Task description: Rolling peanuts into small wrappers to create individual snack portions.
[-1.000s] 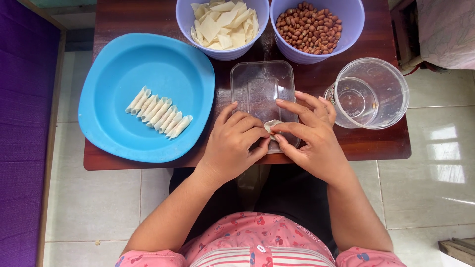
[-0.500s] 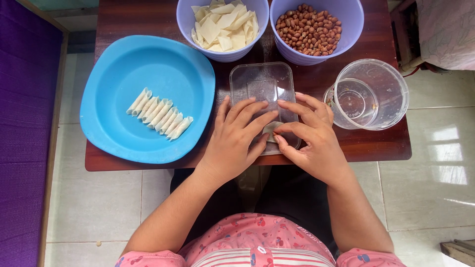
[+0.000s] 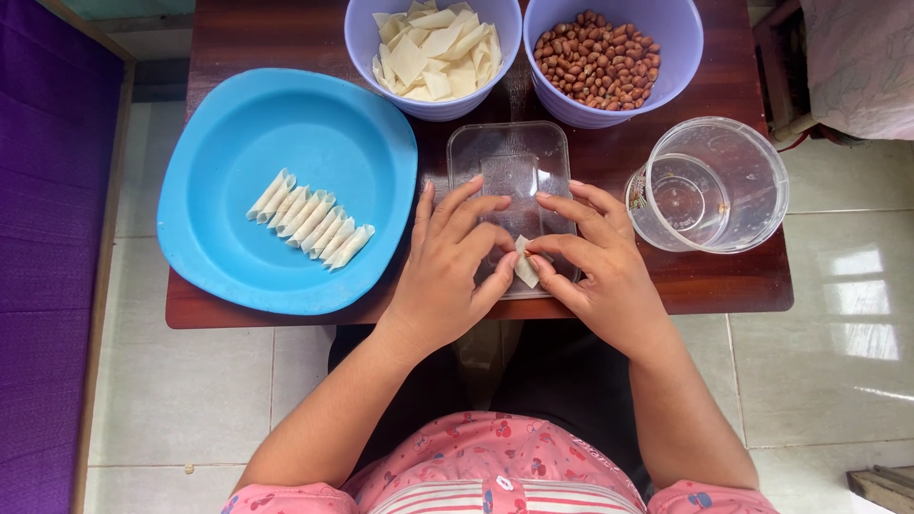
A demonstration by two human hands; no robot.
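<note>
Your left hand (image 3: 447, 266) and right hand (image 3: 595, 262) pinch the small pastry wrapper (image 3: 525, 263) over the clear lid (image 3: 514, 176); squeeze unevenly and it could tear or unroll.

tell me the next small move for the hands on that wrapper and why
Probably finish rolling the wrapper shut. Both hands, left and right, pinch it over the clear lid, and it looks only partly folded beside the finished rolls on the blue plate.
</note>
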